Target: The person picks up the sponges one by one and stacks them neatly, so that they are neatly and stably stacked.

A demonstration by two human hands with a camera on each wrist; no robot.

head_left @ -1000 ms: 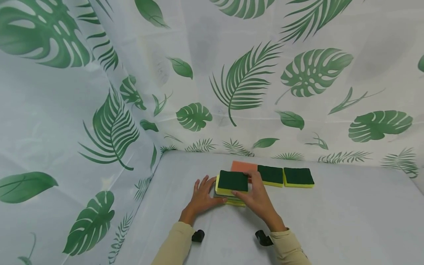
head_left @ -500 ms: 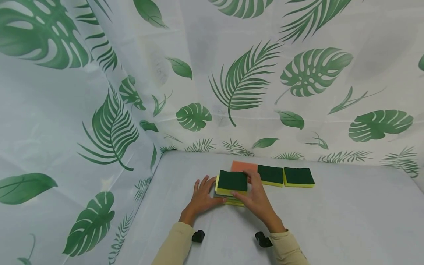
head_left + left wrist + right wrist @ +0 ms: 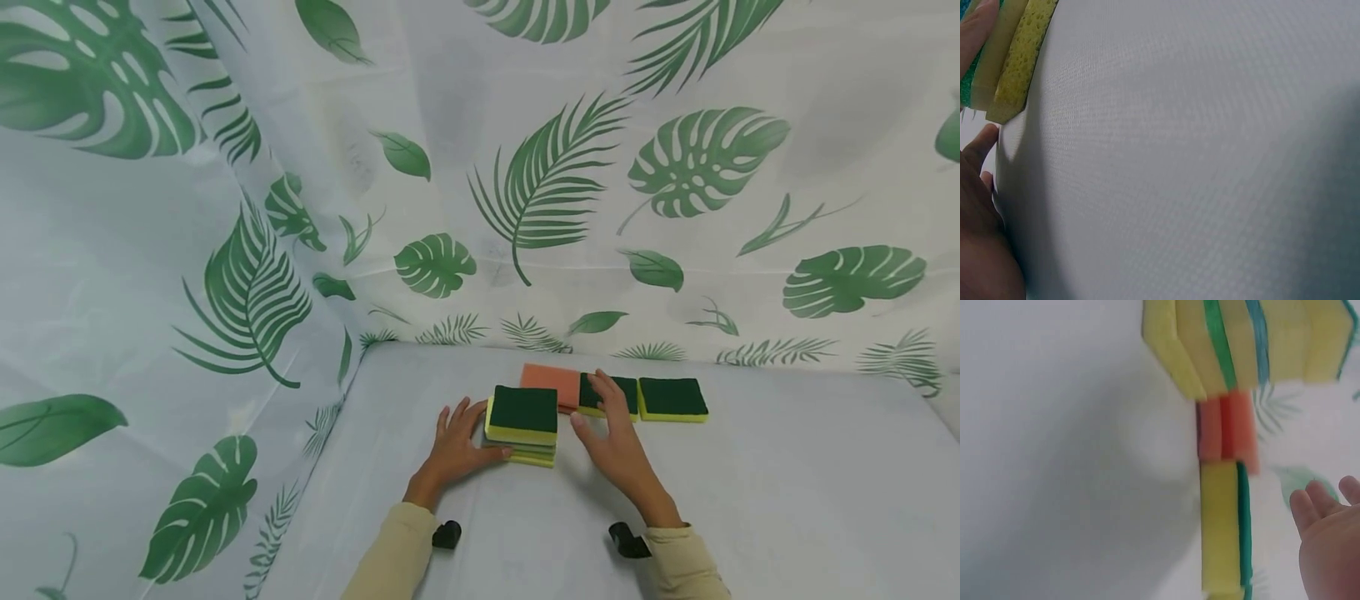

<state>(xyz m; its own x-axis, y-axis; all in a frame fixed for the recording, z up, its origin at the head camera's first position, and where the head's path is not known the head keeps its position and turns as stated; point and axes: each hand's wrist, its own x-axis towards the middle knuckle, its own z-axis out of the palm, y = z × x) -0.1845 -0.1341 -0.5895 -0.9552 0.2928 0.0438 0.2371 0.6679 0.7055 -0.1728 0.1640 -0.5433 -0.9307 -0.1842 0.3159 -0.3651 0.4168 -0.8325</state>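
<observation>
A stack of scouring sponges (image 3: 522, 414), yellow with a dark green pad on top, stands before me on the table. My left hand (image 3: 452, 457) touches its left side, fingers spread and fairly straight, thumb along the front. In the left wrist view the thumb (image 3: 974, 30) overlaps the layered sponges (image 3: 1022, 59). Just right of the stack, my right hand (image 3: 624, 454) hangs with parted fingers and nothing between them. Its fingertips overlap a green-and-yellow sponge (image 3: 622, 392) in the head view. Green and blue layers show in the stack's side (image 3: 1238, 340) in the right wrist view.
Behind the stack lie orange sponges (image 3: 550, 382), in a row with the green-and-yellow one and another such sponge (image 3: 672, 398) at the right end. A white sheet printed with leaves (image 3: 450, 167) closes off the table (image 3: 787, 492) at the back and left.
My right hand has let go of the top sponge and moved right, its fingers spreading. The left hand and the stack have stayed in place.
</observation>
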